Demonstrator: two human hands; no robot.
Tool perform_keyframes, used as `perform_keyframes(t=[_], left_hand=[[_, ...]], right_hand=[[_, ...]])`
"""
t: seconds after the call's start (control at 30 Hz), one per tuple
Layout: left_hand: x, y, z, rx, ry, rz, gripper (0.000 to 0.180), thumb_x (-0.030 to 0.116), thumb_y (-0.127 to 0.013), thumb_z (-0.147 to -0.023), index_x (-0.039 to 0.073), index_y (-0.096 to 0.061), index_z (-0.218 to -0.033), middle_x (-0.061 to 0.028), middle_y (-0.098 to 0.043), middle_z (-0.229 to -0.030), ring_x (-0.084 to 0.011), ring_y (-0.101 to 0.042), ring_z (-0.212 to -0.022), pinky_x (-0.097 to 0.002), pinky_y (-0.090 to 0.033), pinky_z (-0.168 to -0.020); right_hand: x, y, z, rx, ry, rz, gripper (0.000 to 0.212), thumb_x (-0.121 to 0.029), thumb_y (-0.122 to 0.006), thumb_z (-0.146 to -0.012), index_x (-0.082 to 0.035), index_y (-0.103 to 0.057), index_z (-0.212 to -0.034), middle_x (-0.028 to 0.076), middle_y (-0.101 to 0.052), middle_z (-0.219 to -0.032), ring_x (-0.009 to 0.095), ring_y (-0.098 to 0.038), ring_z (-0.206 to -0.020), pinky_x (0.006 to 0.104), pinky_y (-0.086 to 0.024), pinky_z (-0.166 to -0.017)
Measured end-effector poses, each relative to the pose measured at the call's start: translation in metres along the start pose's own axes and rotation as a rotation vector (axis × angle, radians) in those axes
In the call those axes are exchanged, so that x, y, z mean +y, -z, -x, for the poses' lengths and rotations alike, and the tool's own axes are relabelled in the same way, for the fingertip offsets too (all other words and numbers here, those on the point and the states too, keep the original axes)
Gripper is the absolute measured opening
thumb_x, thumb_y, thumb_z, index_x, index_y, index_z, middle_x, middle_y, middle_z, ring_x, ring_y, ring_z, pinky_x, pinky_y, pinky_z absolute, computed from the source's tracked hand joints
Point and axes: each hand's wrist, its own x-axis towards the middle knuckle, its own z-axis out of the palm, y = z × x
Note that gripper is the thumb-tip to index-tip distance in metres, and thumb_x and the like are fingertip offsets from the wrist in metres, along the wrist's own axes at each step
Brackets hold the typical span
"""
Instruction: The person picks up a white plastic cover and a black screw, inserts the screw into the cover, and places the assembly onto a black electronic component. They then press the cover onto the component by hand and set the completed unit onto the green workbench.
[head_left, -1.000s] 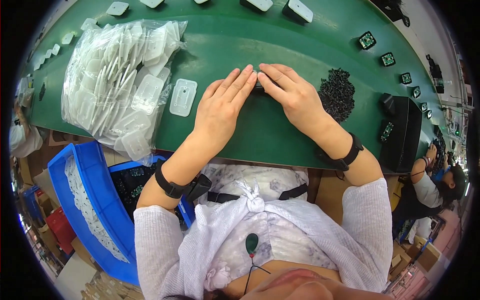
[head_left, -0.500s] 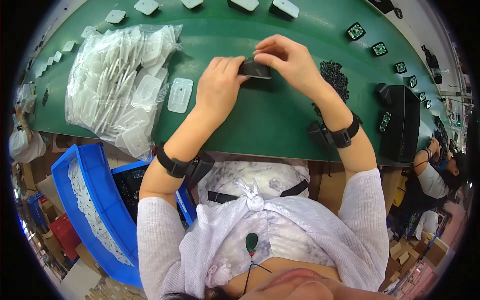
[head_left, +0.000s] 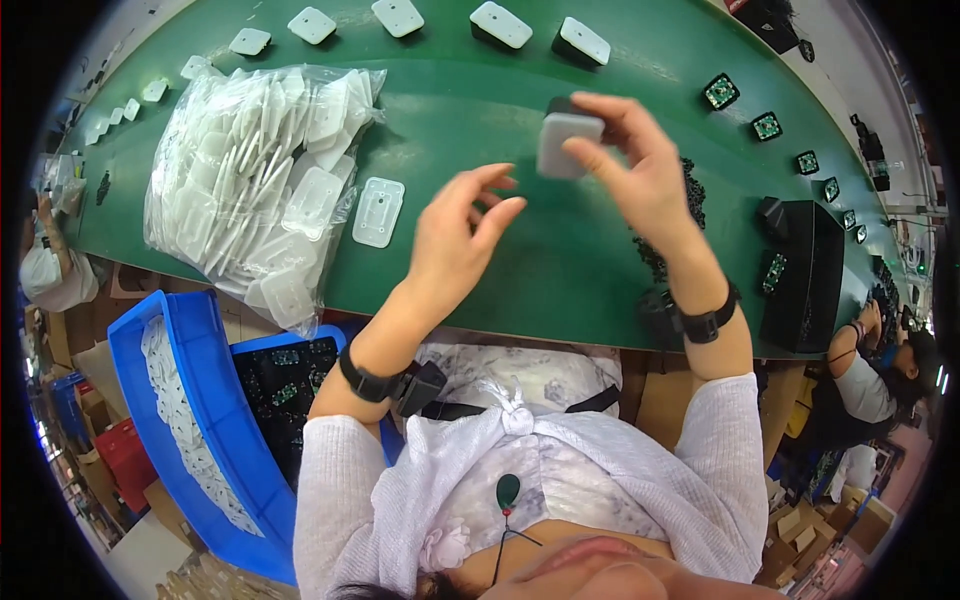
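In my right hand point(head_left: 640, 170) is a small black box with a whitish lid point(head_left: 566, 150), held between thumb and fingers above the green table; the lid faces up toward me. My left hand point(head_left: 455, 230) holds nothing, its fingers loosely bent and apart, to the left of the box. A loose translucent white plastic plate point(head_left: 379, 212) with holes lies flat on the table beyond that hand's left side. Close to my right wrist is a heap of small black parts point(head_left: 692, 192), partly covered by the forearm.
A clear bag of white plates point(head_left: 240, 170) covers the table's left. Lidded black boxes point(head_left: 581, 42) line the far edge; circuit boards in black housings point(head_left: 720, 92) curve down the right, near a black bin point(head_left: 808, 275). Blue crates point(head_left: 190, 400) stand below left. Another person point(head_left: 865, 375) sits at right.
My left hand has let go of the box and drawn back toward me. My right hand has lifted it up and to the right, turning its whitish lid into view.
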Motion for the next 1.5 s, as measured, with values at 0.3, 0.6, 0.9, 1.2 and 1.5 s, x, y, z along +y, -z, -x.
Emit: perform_keyframes(t=[0.3, 0.6, 0.9, 1.2, 1.5], left_hand=[[-0.012, 0.056, 0.031, 0.246, -0.303, -1.367, 0.046, -0.002, -0.057, -0.080, 0.002, -0.053, -0.126, -0.0205, -0.050, -0.129, -0.0387, -0.047, -0.115, -0.0445, -0.041, -0.097], [0.010, 0.076, 0.023, 0.056, -0.223, -1.420, 0.055, -0.010, -0.050, -0.074, 0.002, -0.053, -0.128, -0.0200, -0.050, -0.130, -0.0382, -0.045, -0.120, -0.0441, -0.039, -0.100], [0.026, 0.099, -0.003, -0.106, -0.217, -1.278, 0.037, -0.005, -0.066, -0.069, 0.003, -0.057, -0.104, -0.0094, -0.057, -0.102, -0.0295, -0.052, -0.097, -0.0402, -0.040, -0.085], [0.018, 0.101, -0.003, -0.102, -0.293, -1.309, 0.034, 0.003, -0.072, -0.068, 0.004, -0.056, -0.098, -0.0094, -0.057, -0.096, -0.0296, -0.051, -0.093, -0.0398, -0.039, -0.082], [0.020, 0.112, 0.007, -0.131, -0.286, -1.332, 0.040, 0.018, -0.080, -0.063, 0.005, -0.056, -0.092, -0.0095, -0.056, -0.091, -0.0304, -0.050, -0.092, -0.0406, -0.038, -0.082]], right_hand=[[0.070, 0.110, -0.088, -0.151, 0.018, 0.621, 0.035, -0.006, -0.064, -0.086, -0.010, -0.061, -0.121, 0.006, -0.063, -0.110, 0.016, -0.060, -0.101, 0.0295, -0.047, -0.090], [0.123, 0.136, -0.136, -0.331, -0.313, 0.492, 0.023, -0.010, -0.064, -0.087, -0.008, -0.065, -0.109, 0.008, -0.066, -0.113, 0.018, -0.059, -0.103, 0.0325, -0.046, -0.092], [0.064, 0.114, -0.086, -0.034, -0.060, 0.880, 0.020, -0.017, -0.068, -0.083, -0.004, -0.065, -0.098, 0.009, -0.066, -0.091, 0.021, -0.062, -0.085, 0.0340, -0.050, -0.077], [0.065, 0.088, 0.020, -0.101, -0.073, 0.970, 0.022, -0.019, -0.071, -0.078, -0.004, -0.056, -0.086, 0.008, -0.056, -0.081, 0.027, -0.057, -0.078, 0.0374, -0.047, -0.070], [0.061, 0.070, 0.022, 0.033, -0.030, 0.937, 0.015, -0.009, -0.066, -0.079, -0.004, -0.053, -0.082, 0.009, -0.051, -0.082, 0.030, -0.055, -0.082, 0.0388, -0.046, -0.070]])
